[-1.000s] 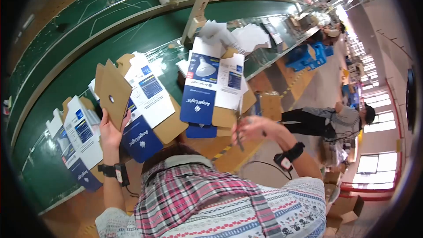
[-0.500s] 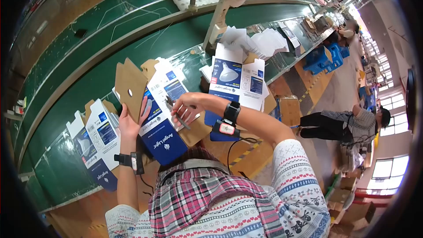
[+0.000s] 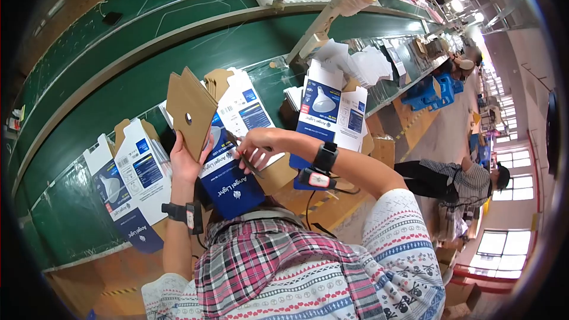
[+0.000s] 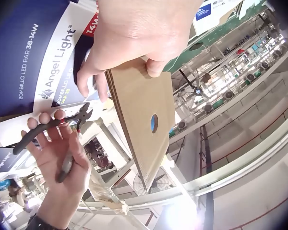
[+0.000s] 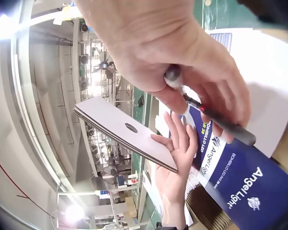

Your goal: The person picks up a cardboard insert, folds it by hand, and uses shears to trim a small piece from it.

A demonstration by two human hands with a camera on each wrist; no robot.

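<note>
My left hand (image 3: 186,163) grips a small stack of brown cardboard pieces (image 3: 189,115), thumb on one face and fingers on the other. The pieces stand tilted up, with a round hole through their middle. My right hand (image 3: 261,145) holds diagonal cutters (image 4: 81,115) with dark handles, spread apart in the left wrist view. The cutter tips point towards the cardboard and the left fingers, a short way off. Beneath both hands lies a stack of flat printed bulb boxes, its blue panel (image 3: 234,186) marked "Angel Light" facing up.
More flat box stacks lie on the green worktable, one to the left (image 3: 136,169) and one to the right (image 3: 323,104). White sheets (image 3: 370,65) are behind the right stack. A metal post (image 3: 314,32) rises from the table. Another person (image 3: 450,178) stands off to the right.
My right hand has swung left with the cutters, from beside the right box stack to over the middle one, near the left hand. The left hand keeps its hold on the cardboard.
</note>
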